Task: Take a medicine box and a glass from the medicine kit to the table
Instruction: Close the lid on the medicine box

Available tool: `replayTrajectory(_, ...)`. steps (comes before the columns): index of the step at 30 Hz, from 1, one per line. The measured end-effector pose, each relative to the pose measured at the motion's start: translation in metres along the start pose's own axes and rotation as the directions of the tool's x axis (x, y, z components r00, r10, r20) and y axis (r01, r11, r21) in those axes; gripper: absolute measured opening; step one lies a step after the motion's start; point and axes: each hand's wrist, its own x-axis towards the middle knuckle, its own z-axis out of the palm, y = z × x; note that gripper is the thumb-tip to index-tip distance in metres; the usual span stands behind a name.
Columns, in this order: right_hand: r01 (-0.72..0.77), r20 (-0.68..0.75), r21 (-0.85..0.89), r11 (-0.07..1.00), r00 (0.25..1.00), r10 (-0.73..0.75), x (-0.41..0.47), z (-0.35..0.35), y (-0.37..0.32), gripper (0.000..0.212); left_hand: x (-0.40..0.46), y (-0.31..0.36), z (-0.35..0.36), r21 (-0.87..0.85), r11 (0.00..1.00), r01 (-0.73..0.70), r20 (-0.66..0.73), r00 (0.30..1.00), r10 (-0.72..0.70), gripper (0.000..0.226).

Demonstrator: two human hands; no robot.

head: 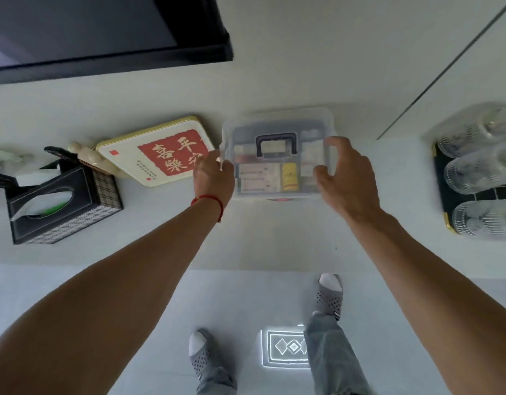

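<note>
At the centre of the frame a clear, rounded plastic medicine kit [277, 155] with 1 dark handle sits on the smooth pale counter [160, 238], flat medicine boxes [259, 178] showing through its lid. The left hand [213, 178] pinches the kit's left edge; the right hand [346, 178] curls half-open over its right side. At right, 3 ribbed glasses [480, 169] stand on 1 black tray [445, 192].

The one camera is sitting up on the person's head; it is looking almost straight down (very wide) at the white counter [160, 238] close below.
</note>
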Motion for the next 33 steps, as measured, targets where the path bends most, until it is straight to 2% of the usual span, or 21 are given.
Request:
replayTrajectory(4, -0.05, 0.03, 0.004, 0.999, 0.998, 0.05, 0.02, 0.01, 0.022, 0.051, 0.019, 0.003, 0.018, 0.126, 0.992, 0.025, 0.022, 0.999, -0.029, 0.044)
replayTrajectory(7, -0.003, 0.054, -0.019, 1.0, 0.999, 0.004, 0.023, 0.019, 0.038, 0.042, 0.019, -0.007, 0.025, 0.062, 0.997, 0.036, 0.037, 0.999, -0.039, 0.041)
replayTrajectory(10, -0.029, 0.064, 0.135, 0.99, 0.998, 0.021, 0.022, 0.023, 0.05, 0.046, 0.016, -0.012, 0.026, -0.027, 0.999, 0.048, 0.043, 0.998, -0.047, 0.036)
replayTrajectory(14, -0.249, 0.167, 0.397, 0.883, 0.966, 0.198, 0.02, 0.027, 0.054, 0.047, 0.009, -0.015, 0.028, -0.054, 0.998, 0.019, 0.028, 0.999, -0.017, 0.034)
replayTrajectory(19, -0.244, 0.12, 0.292, 0.925, 0.969, 0.218, 0.015, 0.032, 0.054, 0.042, 0.002, -0.022, 0.031, 0.027, 0.995, -0.098, -0.021, 0.995, 0.099, 0.035)
replayTrajectory(22, -0.225, 0.11, 0.291, 0.93, 0.973, 0.201, 0.016, 0.032, 0.055, 0.04, 0.004, -0.015, 0.034, 0.003, 0.999, -0.039, -0.019, 0.999, 0.039, 0.033)
replayTrajectory(24, -0.289, 0.145, 0.312, 0.905, 0.956, 0.255, 0.02, 0.03, 0.056, 0.045, 0.005, -0.007, 0.034, 0.102, 0.995, -0.024, -0.058, 0.998, 0.03, 0.032)
replayTrajectory(25, -0.348, 0.184, 0.338, 0.874, 0.935, 0.301, 0.022, 0.028, 0.057, 0.049, 0.005, -0.003, 0.035, 0.209, 0.975, -0.08, -0.085, 0.991, 0.1, 0.038)
replayTrajectory(26, -0.415, 0.24, 0.372, 0.83, 0.907, 0.346, 0.025, 0.026, 0.058, 0.052, 0.003, 0.002, 0.036, 0.331, 0.925, -0.185, -0.091, 0.97, 0.227, 0.049)
replayTrajectory(28, -0.516, 0.344, 0.415, 0.749, 0.851, 0.396, 0.031, 0.021, 0.059, 0.059, -0.003, 0.016, 0.045, 0.49, 0.751, -0.442, 0.049, 0.875, 0.482, 0.057)
replayTrajectory(29, -0.545, 0.377, 0.418, 0.727, 0.832, 0.407, 0.034, 0.018, 0.06, 0.062, -0.006, 0.024, 0.053, 0.509, 0.665, -0.546, 0.171, 0.822, 0.544, 0.058)
replayTrajectory(31, -0.584, 0.431, 0.425, 0.692, 0.802, 0.413, 0.04, 0.014, 0.063, 0.068, -0.009, 0.035, 0.073, 0.51, 0.555, -0.657, 0.4, 0.753, 0.523, 0.069)
replayTrajectory(33, -0.615, 0.495, 0.459, 0.641, 0.776, 0.391, 0.046, 0.012, 0.066, 0.074, -0.008, 0.033, 0.089, 0.54, 0.487, -0.686, 0.512, 0.727, 0.458, 0.076)
